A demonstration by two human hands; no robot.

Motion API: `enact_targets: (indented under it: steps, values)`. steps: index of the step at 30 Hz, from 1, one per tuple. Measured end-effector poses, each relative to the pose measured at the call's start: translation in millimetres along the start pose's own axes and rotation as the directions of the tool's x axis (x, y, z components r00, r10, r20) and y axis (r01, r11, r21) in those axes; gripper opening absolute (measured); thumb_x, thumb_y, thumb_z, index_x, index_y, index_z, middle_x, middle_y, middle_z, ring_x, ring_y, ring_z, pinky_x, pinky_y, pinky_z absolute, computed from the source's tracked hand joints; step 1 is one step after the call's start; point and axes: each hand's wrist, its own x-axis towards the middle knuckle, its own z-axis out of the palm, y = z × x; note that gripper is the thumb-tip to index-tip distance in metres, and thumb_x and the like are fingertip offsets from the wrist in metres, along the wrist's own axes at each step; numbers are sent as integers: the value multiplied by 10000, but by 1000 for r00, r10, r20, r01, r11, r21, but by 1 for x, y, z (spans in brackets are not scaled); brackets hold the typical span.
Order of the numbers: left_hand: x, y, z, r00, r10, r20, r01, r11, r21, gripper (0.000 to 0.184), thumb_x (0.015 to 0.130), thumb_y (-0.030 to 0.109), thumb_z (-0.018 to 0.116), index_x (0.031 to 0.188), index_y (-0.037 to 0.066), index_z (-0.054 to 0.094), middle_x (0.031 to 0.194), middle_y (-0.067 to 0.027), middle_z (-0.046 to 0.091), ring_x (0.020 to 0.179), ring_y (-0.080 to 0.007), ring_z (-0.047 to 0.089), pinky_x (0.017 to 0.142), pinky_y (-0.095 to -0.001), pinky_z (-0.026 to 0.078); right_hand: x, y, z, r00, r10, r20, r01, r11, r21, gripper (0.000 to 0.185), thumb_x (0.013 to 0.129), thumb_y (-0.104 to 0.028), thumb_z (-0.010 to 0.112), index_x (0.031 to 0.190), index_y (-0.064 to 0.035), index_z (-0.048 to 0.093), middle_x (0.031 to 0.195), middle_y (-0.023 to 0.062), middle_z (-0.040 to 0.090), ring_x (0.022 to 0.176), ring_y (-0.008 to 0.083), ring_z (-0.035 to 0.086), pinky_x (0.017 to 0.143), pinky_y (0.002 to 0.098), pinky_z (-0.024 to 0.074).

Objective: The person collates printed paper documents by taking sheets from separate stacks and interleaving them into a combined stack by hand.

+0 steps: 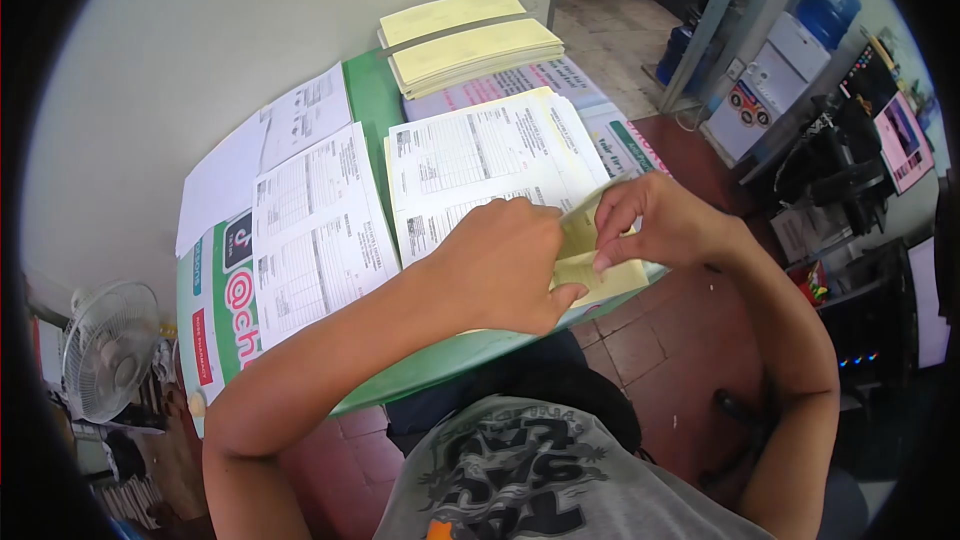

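A stack of printed forms (480,150), white on top with yellow edges showing, lies in the middle of the table. At its near right corner, yellow sheets (600,285) show between my hands. My right hand (665,225) pinches a lifted yellow sheet (580,225) between thumb and fingers. My left hand (510,265) lies across the near part of the stack, knuckles up and fingers curled, its thumb against the yellow paper. The left fingertips are hidden beneath the hand.
More white forms (315,230) and a mostly blank sheet (220,175) lie to the left on the green printed table cover (365,95). Strapped yellow pads (475,55) stand at the back. A fan (110,350) is at left; a water dispenser (765,90) is at right.
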Motion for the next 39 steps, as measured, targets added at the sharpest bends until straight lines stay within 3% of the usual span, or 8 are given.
enact_targets:
  steps: [3,8,11,13,17,22,25,39]
  values:
    - [8,-11,3,993,-24,-114,22,1000,-14,200,800,140,691,901,-30,721,839,-240,694,769,-433,685,750,-490,557,9,-12,-7,960,-189,-208,134,958,-254,154,712,-80,880,822,-51,776,849,59,683,792,204,642,726,334,483]
    - [-15,-25,-47,821,-297,-488,204,950,-235,123,838,44,703,919,-37,746,787,-209,717,690,-266,714,667,-388,548,27,-70,19,403,-752,-521,193,626,-755,268,664,-127,876,904,-134,757,917,25,674,807,246,615,744,384,441]
    - [-48,-63,-84,636,-358,-683,218,933,-286,179,875,58,729,1013,-52,761,857,-94,772,736,-83,668,671,-297,559,54,-73,66,444,-821,-359,559,567,-605,266,690,-156,856,916,-104,726,971,30,671,858,234,617,803,404,441]
    - [-79,-73,-112,498,-442,-746,221,896,-384,301,826,53,771,1076,-107,724,951,-184,771,852,-181,721,782,-309,562,76,-78,104,614,-766,-189,577,599,-555,197,755,-133,790,930,-68,728,987,41,688,894,228,637,905,418,427]
    - [-124,-80,-145,274,-60,-960,75,996,-41,413,886,-59,700,1296,-41,660,1061,-125,764,882,-135,712,790,-262,578,114,-61,156,661,-749,43,559,453,-695,174,814,-123,691,952,-26,730,1012,80,700,973,224,656,1015,461,398]
    - [-185,-59,-132,638,171,-751,565,559,607,481,860,-153,627,1300,30,694,1268,-128,718,952,-161,746,764,-256,581,112,-64,157,755,-591,286,585,408,-701,198,808,-108,627,957,-9,711,1085,121,707,1049,239,672,1090,506,396]
    - [-190,-66,-98,796,233,-559,302,647,700,394,767,-149,601,1120,-52,745,1287,-224,680,956,-305,754,772,-360,610,111,-65,155,761,-611,216,577,487,-656,120,788,-91,643,879,-32,695,1011,100,712,997,235,684,1059,479,415]
    - [-205,-77,-16,878,-210,-429,365,874,320,236,762,-35,682,991,-27,742,1243,-173,705,863,-328,734,736,-389,592,113,-77,106,791,-525,-315,479,851,-217,377,691,-155,875,1043,-78,765,1115,112,749,1004,299,691,951,444,467]
